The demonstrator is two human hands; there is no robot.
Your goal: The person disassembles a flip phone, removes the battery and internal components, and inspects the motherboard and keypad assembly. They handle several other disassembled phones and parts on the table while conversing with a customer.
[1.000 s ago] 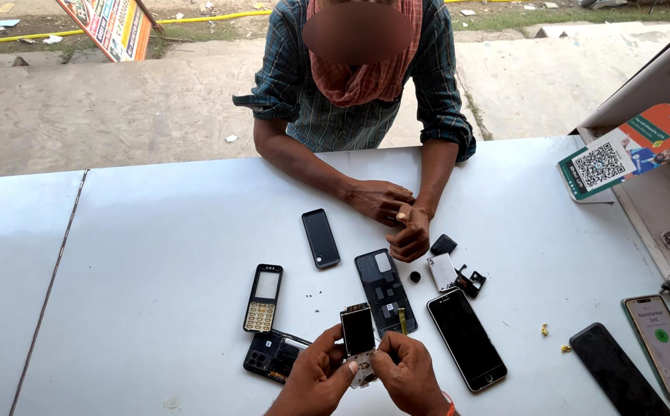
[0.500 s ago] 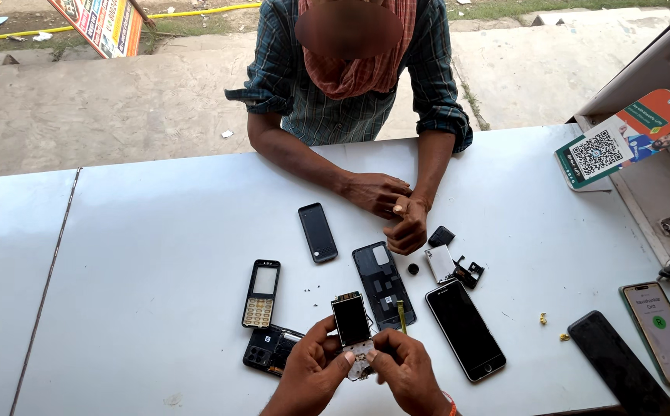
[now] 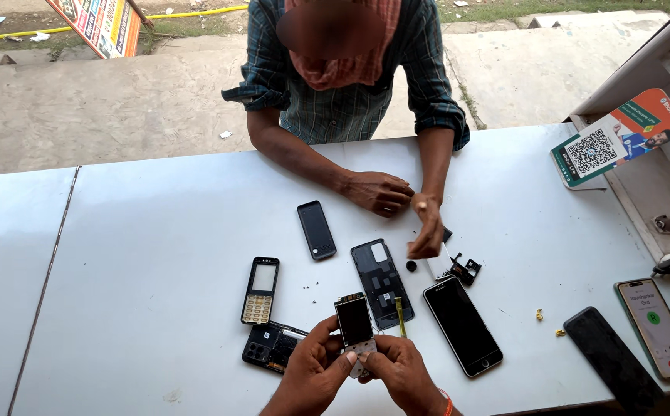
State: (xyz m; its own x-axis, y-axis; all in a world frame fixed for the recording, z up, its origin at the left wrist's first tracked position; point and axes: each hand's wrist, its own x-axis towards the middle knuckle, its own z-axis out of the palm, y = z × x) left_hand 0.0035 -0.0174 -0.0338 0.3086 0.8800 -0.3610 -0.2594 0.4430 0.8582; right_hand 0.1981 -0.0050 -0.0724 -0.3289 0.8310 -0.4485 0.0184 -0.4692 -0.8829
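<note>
My left hand (image 3: 313, 375) and my right hand (image 3: 401, 373) both grip the lower end of a small bare phone board with its dark screen (image 3: 354, 322), held just above the white table (image 3: 157, 231). Beside my left hand lies a black phone back shell (image 3: 271, 347). A keypad front frame (image 3: 259, 290) lies further left. An opened phone body (image 3: 381, 282) and a yellow-handled tool (image 3: 399, 317) lie just beyond my hands. A black smartphone (image 3: 462, 325) lies to the right of my right hand.
A person in a checked shirt (image 3: 335, 100) leans on the far side, hands (image 3: 381, 192) resting by small loose parts (image 3: 464, 270). A small dark phone (image 3: 316, 229) lies mid-table. At right lie a lit phone (image 3: 657, 327), a dark phone (image 3: 611, 359) and a code card (image 3: 620, 139).
My hands have lifted the phone board slightly and tilted it upright. The other person's hand nearer the loose parts has risen a little off the table.
</note>
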